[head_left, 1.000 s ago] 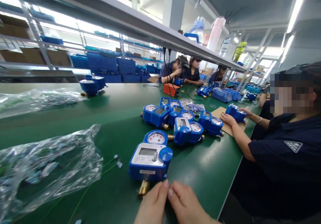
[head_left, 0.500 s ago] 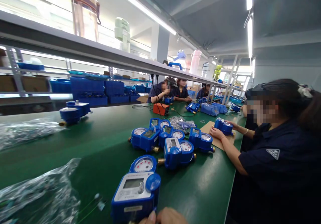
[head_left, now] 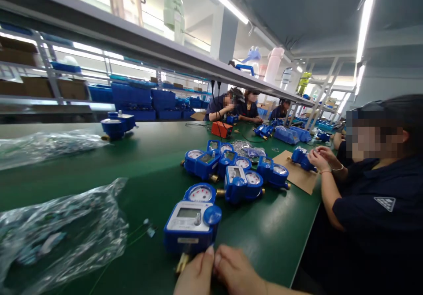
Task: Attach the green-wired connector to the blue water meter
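Observation:
A blue water meter [head_left: 190,226] with a small grey display, a round dial and a brass end lies on the green table right in front of me. My left hand [head_left: 198,270] is closed in a pinch at its near right corner, beside the brass end. Against it, my right hand [head_left: 236,266] is closed too, its fingertips meeting those of the left. Whatever the fingers hold is too small or hidden to make out. To the left lie a thin green wire [head_left: 135,237] with a small tag-like piece [head_left: 151,231] near it.
Several more blue water meters [head_left: 244,182] stand grouped beyond mine. Clear plastic bags [head_left: 66,237] lie at left. At right a co-worker's hands [head_left: 322,157] are beside a meter on cardboard [head_left: 297,178]. A shelf [head_left: 158,43] with bottles runs overhead.
My view has tilted down and turned left, so both my hands show more fully, fingertips together by the meter. The co-worker's hands have come off their meter, which now rests on the cardboard.

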Demonstrator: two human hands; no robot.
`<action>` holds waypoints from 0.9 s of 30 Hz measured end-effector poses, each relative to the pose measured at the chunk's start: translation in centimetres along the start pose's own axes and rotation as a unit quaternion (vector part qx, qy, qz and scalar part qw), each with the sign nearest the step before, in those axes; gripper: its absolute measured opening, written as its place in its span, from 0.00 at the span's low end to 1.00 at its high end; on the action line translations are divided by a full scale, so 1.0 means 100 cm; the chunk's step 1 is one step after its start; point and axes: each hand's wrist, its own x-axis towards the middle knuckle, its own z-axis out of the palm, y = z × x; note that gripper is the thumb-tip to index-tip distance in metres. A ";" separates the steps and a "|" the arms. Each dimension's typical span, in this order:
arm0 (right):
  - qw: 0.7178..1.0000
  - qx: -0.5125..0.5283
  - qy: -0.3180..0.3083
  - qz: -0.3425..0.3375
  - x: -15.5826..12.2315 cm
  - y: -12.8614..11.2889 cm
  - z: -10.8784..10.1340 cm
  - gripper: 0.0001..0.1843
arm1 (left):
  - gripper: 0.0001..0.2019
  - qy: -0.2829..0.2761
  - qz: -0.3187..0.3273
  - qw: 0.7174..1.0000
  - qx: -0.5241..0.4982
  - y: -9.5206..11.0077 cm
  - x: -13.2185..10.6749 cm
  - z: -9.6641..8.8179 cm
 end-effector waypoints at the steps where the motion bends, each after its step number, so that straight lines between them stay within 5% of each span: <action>1: 0.989 0.116 -0.007 0.089 -0.001 -0.006 0.001 0.12 | 0.19 0.002 -0.012 1.000 -0.005 -0.001 -0.001 0.003; 4: 0.908 0.312 -0.048 0.276 0.001 -0.017 0.003 0.09 | 0.20 0.022 -0.039 0.999 -0.017 -0.002 -0.003 0.010; 8: 0.871 0.348 -0.083 0.335 0.008 -0.016 0.003 0.09 | 0.20 0.024 -0.053 0.998 -0.030 -0.002 -0.004 0.011; 20: 0.947 0.248 0.085 0.187 -0.015 -0.010 -0.017 0.18 | 0.19 -0.111 -0.058 0.992 0.003 -0.002 -0.021 -0.023; 24: 0.984 0.094 0.106 0.110 -0.026 -0.009 -0.020 0.16 | 0.19 -0.059 -0.014 0.997 0.049 0.008 -0.016 -0.047; 27: 0.985 -0.101 0.136 -0.010 -0.032 -0.018 -0.021 0.12 | 0.16 0.103 0.029 0.992 0.063 0.007 -0.012 -0.057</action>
